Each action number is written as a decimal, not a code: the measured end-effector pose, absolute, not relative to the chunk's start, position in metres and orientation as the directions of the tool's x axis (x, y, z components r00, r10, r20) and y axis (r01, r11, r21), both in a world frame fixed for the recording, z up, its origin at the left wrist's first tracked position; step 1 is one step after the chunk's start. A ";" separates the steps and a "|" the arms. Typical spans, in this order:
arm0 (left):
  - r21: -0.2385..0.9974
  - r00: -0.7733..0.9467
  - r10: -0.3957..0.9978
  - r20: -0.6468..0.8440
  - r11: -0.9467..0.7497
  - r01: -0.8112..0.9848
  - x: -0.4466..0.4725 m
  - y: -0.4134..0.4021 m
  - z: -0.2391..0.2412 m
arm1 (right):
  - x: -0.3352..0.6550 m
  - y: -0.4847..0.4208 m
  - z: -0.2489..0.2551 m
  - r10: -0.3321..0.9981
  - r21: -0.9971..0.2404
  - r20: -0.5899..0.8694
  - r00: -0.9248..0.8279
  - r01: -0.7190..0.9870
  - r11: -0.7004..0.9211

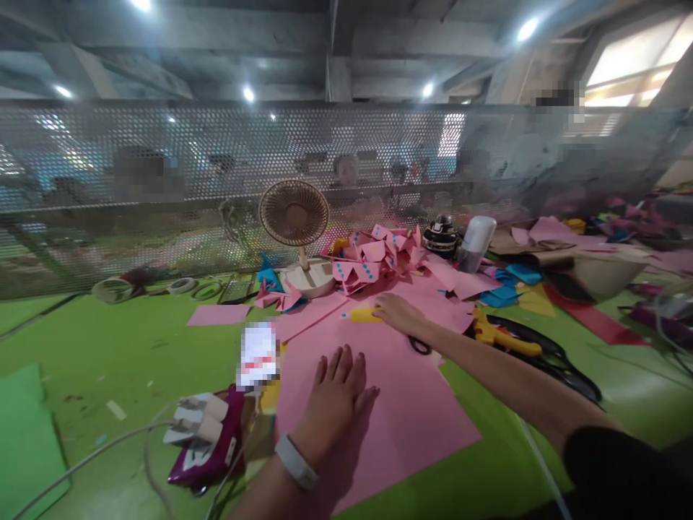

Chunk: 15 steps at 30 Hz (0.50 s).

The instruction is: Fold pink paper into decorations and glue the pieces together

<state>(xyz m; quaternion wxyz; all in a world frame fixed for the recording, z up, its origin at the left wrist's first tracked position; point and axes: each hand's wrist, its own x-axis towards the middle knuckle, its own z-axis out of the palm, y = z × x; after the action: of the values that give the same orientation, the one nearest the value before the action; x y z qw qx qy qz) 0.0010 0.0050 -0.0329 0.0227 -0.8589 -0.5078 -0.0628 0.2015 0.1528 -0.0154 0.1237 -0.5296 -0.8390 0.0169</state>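
My left hand [338,393] lies flat with fingers stretched out on a large pink paper sheet [390,426] on the green table [119,361]. A white band sits on that wrist. My right hand [398,314] reaches forward over the pink sheets, its fingers curled at a small yellow object [364,315]; whether they grip it I cannot make out. Black-handled scissors [420,346] lie partly under my right forearm.
A small beige desk fan [295,217] stands behind a heap of folded pink paper pieces [373,260]. A yellow-handled tool [506,338], a white bottle [476,242], tape rolls [113,290], a white charger with cables [195,422] and a perforated metal screen [162,166] surround the sheets.
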 end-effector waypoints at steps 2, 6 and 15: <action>0.022 0.489 0.864 0.125 -0.495 0.869 0.000 0.006 -0.033 | 0.192 0.165 -0.013 0.899 -0.151 0.220 -0.378 0.898 0.414; 0.026 0.509 0.852 0.122 -0.515 0.857 -0.002 0.005 -0.031 | 0.193 0.161 -0.007 0.897 -0.143 0.272 -0.349 0.907 0.396; 0.057 0.508 0.855 0.108 -0.515 0.855 -0.002 0.006 -0.031 | 0.264 -0.008 -0.016 0.679 -0.373 -0.039 -0.733 0.641 0.671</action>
<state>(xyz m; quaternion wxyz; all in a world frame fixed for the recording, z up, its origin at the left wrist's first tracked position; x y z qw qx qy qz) -0.0024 0.0059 -0.0308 0.0019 -0.8682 -0.4924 -0.0610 0.2641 -0.0081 -0.0164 0.0515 -0.3615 -0.9126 0.1838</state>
